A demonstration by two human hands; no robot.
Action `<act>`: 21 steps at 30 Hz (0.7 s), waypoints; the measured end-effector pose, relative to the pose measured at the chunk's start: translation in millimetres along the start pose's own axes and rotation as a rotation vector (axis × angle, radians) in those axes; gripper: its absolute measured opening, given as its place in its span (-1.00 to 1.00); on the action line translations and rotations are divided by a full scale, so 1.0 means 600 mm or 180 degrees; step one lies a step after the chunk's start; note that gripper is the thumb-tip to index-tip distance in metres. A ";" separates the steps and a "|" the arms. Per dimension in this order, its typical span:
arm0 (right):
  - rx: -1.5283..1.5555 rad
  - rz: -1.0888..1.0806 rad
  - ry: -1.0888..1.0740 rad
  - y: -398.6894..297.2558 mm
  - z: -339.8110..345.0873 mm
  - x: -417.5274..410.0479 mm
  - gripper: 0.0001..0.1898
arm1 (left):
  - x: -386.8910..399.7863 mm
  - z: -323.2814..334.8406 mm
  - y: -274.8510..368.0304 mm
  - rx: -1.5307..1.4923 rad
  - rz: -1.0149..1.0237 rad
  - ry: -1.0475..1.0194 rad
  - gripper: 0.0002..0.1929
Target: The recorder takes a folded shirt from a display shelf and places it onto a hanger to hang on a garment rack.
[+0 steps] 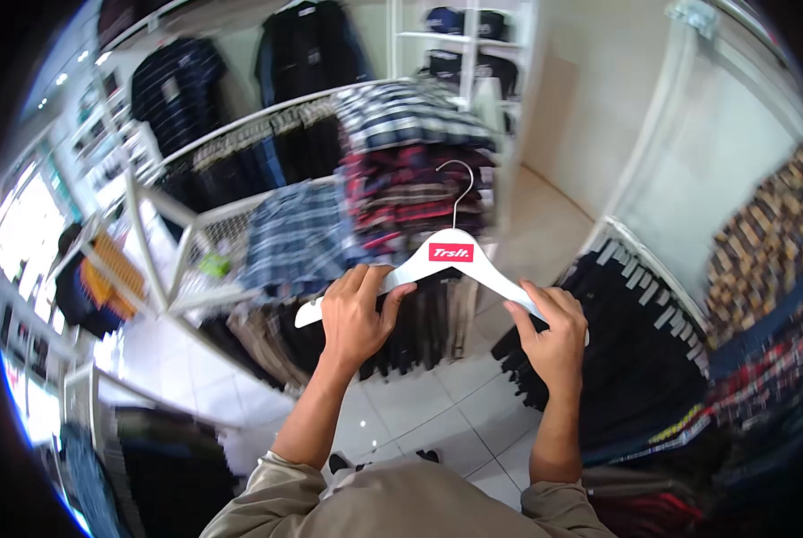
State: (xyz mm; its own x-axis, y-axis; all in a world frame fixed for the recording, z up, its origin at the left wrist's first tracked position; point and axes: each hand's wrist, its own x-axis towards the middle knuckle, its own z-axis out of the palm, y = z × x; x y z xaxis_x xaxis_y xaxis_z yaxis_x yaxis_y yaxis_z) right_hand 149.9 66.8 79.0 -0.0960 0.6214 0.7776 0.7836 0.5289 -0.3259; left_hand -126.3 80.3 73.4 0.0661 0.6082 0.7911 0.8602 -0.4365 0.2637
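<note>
A white clothes hanger [454, 241] with a thin metal hook and a red printed label is held up in front of me. My left hand [356, 311] grips its left arm, whose pale end sticks out past the fingers. Around the right arm my right hand [555, 329] is closed, fingers on top and thumb beneath. No garment hangs on the hanger. Behind it stands a tall stack of folded plaid shirts [415, 178], red and dark below, black and white on top. Beside that stack lies a folded blue plaid shirt [294, 232].
The folded shirts rest on a white metal rack [196, 252] with trousers [408, 336] hanging below. Black garments [616, 336] hang close on my right, near a brown checked shirt [768, 245]. More dark clothes [173, 464] hang at lower left. Tiled floor [435, 417] shows between the racks.
</note>
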 end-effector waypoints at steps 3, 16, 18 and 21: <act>0.0633 -0.0575 0.0034 -0.093 0.114 0.019 -0.60 | -0.060 -0.096 -0.071 0.0313 -0.0320 0.0197 -0.69; 0.2273 -0.1605 -0.1030 -0.662 0.472 -0.106 -0.48 | -0.433 -0.538 -0.307 0.1564 -0.2275 0.0831 -0.71; 0.2470 -0.1733 -0.1212 -0.737 0.507 -0.125 -0.51 | -0.475 -0.593 -0.326 0.1817 -0.2503 0.0900 -0.70; 0.2673 -0.1901 -0.1505 -0.834 0.546 -0.158 -0.54 | -0.530 -0.660 -0.353 0.2076 -0.2607 0.1143 -0.70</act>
State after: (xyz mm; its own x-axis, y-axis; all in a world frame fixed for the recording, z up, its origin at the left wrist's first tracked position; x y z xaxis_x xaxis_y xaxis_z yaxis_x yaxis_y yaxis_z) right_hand -434.1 -67.2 -8.0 -0.6784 0.2015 0.7066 -0.1080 0.9239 -0.3671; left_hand -530.0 -283.4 -15.5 -0.7047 0.2795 0.6521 0.6850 0.5076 0.5227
